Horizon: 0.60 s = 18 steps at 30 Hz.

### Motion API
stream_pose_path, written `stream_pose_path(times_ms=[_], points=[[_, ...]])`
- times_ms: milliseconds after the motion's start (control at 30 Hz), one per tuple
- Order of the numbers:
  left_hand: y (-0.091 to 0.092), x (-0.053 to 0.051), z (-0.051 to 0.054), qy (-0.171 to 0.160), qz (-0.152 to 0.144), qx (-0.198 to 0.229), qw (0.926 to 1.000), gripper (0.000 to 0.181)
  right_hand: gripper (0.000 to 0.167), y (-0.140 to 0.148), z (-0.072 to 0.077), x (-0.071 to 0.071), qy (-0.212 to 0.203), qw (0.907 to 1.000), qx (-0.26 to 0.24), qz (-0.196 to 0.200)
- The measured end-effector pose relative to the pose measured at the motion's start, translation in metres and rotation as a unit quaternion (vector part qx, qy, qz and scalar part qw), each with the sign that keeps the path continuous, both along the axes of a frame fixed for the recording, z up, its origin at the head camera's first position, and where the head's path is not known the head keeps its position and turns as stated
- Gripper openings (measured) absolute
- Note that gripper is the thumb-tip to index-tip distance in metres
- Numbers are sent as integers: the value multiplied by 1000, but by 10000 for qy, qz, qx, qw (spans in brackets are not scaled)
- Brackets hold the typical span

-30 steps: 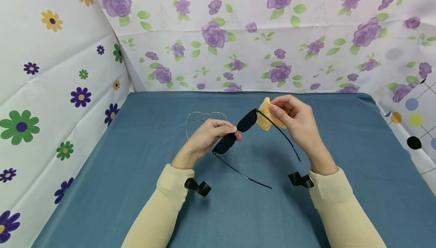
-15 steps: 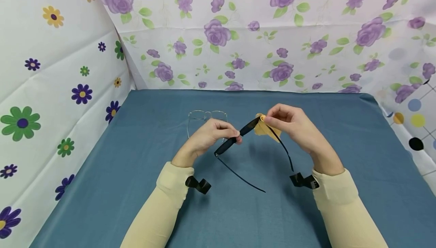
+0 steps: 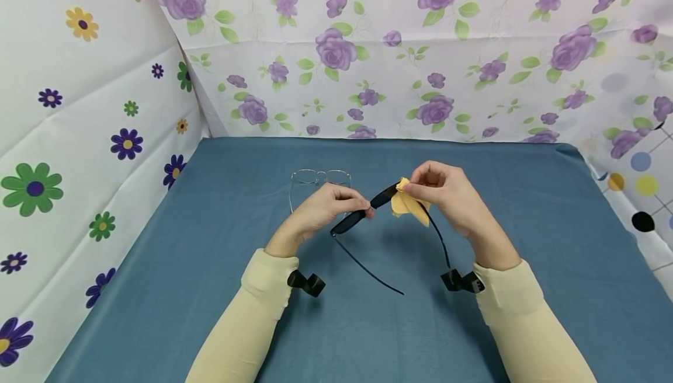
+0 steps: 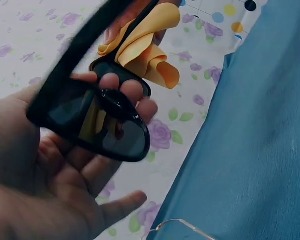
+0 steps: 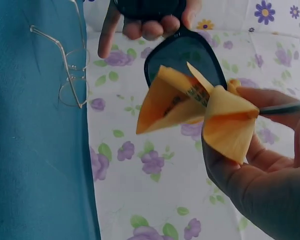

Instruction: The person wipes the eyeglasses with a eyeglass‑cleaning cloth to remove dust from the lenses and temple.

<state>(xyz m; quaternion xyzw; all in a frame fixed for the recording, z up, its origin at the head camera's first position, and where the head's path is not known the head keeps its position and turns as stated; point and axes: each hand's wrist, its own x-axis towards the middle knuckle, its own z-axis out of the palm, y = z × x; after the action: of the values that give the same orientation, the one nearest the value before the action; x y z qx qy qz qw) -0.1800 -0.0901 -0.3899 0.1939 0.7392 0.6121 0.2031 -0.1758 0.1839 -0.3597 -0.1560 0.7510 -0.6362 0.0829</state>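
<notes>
Black sunglasses (image 3: 349, 222) are held up above the table, tilted, with both temples unfolded toward the person. My left hand (image 3: 327, 211) pinches them at the bridge; in the left wrist view its fingertips show behind the frame. A yellow cloth (image 3: 411, 206) is gripped by my right hand (image 3: 440, 199) at the far end of the sunglasses. In the right wrist view the folded cloth (image 5: 229, 122) wraps about the hinge end near one lens (image 5: 182, 55), and some dark print shows on it. Part of that temple is hidden by cloth and fingers.
Thin gold-framed eyeglasses (image 3: 321, 177) rest on the blue tablecloth (image 3: 236, 196) behind my left hand, which partly hides them. Floral cloth walls (image 3: 389, 79) stand at the back and sides. A black wrist mount (image 3: 306, 283) sits on each sleeve cuff.
The sunglasses have turned so their lenses show nearly edge-on. My right hand has moved down and slightly left, bringing the cloth from behind the lens end to around the hinge.
</notes>
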Motion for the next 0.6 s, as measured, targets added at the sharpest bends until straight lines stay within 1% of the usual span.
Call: stream_pose_path(times_ms=[67, 133, 200, 300, 333, 400, 467, 533, 600], points=[[2, 0, 0, 78, 150, -157, 9997, 26, 25, -1, 0, -1, 15, 9998, 15, -193], [3, 0, 0, 249, 348, -206, 9989, 29, 27, 0, 0, -1, 52, 9991, 29, -421], [5, 1, -1, 453, 662, -144, 9967, 33, 29, 1, 0, -2, 99, 9978, 27, -659], [5, 1, -3, 811, 1187, 22, 9896, 36, 29, 7, 0, -3, 209, 9940, -1, -1077], [5, 1, -3, 899, 1352, 16, 9867, 37, 29, 8, 0, -4, 229, 9922, -68, -1225], [5, 1, -5, 1010, 1650, -206, 9809, 38, 26, 12, -1, -6, 247, 9880, -302, -1496], [7, 1, -6, 1068, 1770, -467, 9773, 40, 23, 14, -1, -8, 301, 9828, -560, -1736], [9, 1, -7, 1088, 1827, -726, 9744, 43, 20, 14, -1, -9, 374, 9776, -780, -1921], [11, 1, -8, 1079, 1861, -794, 9734, 45, 18, 14, -1, -10, 454, 9734, -909, -2053]])
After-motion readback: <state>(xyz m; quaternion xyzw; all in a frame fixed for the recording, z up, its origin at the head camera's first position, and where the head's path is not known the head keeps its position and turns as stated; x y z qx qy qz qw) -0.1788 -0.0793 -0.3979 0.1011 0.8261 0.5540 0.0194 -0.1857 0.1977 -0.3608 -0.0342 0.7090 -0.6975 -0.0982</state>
